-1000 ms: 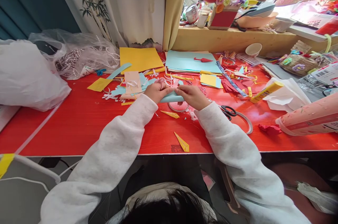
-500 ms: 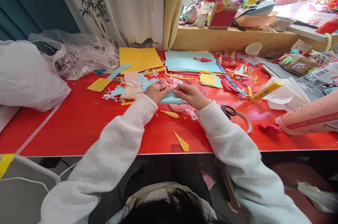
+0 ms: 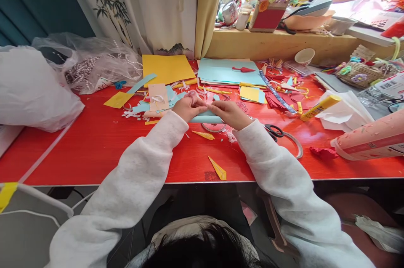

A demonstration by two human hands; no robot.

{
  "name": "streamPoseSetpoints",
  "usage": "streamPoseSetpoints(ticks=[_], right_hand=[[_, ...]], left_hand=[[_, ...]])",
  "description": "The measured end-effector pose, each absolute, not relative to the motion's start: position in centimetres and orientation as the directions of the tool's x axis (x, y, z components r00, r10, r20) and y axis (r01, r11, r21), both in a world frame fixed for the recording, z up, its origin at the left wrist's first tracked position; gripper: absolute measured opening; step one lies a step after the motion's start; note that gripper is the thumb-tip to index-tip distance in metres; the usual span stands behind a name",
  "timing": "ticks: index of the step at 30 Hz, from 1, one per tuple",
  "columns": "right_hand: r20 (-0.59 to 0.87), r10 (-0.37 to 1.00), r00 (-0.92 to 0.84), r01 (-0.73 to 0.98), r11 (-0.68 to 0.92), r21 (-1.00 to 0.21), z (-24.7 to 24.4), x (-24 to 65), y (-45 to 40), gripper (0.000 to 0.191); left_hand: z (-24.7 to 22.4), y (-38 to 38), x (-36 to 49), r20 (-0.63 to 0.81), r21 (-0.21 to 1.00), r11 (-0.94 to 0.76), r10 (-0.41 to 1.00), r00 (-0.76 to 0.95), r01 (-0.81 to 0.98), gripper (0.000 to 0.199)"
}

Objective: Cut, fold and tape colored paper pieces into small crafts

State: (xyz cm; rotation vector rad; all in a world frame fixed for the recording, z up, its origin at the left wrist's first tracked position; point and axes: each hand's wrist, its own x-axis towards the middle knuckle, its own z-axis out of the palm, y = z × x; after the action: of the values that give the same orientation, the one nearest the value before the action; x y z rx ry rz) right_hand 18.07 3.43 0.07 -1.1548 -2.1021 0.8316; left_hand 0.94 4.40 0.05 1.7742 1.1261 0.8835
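My left hand (image 3: 190, 107) and my right hand (image 3: 232, 114) meet over the middle of the red table, each closed with fingertips pinching a light blue sheet of paper (image 3: 206, 118). The sheet looks curled or folded, its long edge facing me; the fingers hide its upper part. Just below it, a ring-shaped object (image 3: 213, 128) lies on the table, partly covered. Two folded yellow paper pieces lie nearer me, one yellow point (image 3: 203, 135) close to the hands and another yellow folded piece (image 3: 217, 168) by the table's front edge.
Paper scraps (image 3: 159, 99) crowd the left of my hands. Behind are a yellow sheet (image 3: 168, 69) and a blue paper stack (image 3: 221, 72). To the right lie black-handled scissors (image 3: 274, 131), a glue stick (image 3: 320, 108) and a pink cylinder (image 3: 372, 139). A white bag (image 3: 34, 87) stands left.
The blue paper between my hands now shows a narrower, flatter strip, as if curled further over. Both hands stay in nearly the same place, still gripping it.
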Motion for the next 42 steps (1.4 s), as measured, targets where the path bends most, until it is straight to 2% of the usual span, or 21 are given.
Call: streamPoseSetpoints(ticks=[7, 16, 23, 29, 34, 38, 42], right_hand=[[0.189, 0.898, -0.398, 0.563, 0.402, -0.723, 0.3, 18.0, 3.4, 0.036], [0.138, 0.882, -0.45, 0.564, 0.401, -0.722, 0.1, 18.4, 3.7, 0.029], [0.209, 0.858, -0.469, 0.487, 0.449, -0.749, -0.6, 18.7, 4.2, 0.029], [0.242, 0.848, -0.471, 0.528, 0.491, -0.693, -0.4, 18.9, 4.1, 0.027], [0.256, 0.829, -0.496, 0.522, 0.521, -0.676, -0.6, 18.8, 4.1, 0.022], [0.251, 0.827, -0.503, 0.508, 0.517, -0.689, -0.7, 18.7, 4.2, 0.019], [0.188, 0.832, -0.523, 0.512, 0.482, -0.711, -0.4, 18.6, 4.0, 0.022]], left_hand=[[0.2, 4.3, 0.8, 0.161, 0.782, -0.347, 0.915, 0.37, 0.518, 0.024], [0.0, 4.7, 0.7, 0.074, 0.811, -0.298, 0.906, 0.417, 0.504, 0.023], [0.5, 4.5, 0.5, 0.011, 0.785, -0.295, 0.886, 0.464, 0.545, 0.028], [0.7, 3.9, 1.0, -0.008, 0.802, -0.217, 0.927, 0.374, 0.556, 0.039], [0.6, 3.8, 1.1, -0.08, 0.868, -0.16, 0.889, 0.45, 0.47, 0.031], [0.4, 3.9, 1.0, -0.041, 0.877, -0.19, 0.886, 0.462, 0.442, 0.024], [0.0, 4.4, 0.8, -0.002, 0.866, -0.223, 0.893, 0.449, 0.448, 0.024]])
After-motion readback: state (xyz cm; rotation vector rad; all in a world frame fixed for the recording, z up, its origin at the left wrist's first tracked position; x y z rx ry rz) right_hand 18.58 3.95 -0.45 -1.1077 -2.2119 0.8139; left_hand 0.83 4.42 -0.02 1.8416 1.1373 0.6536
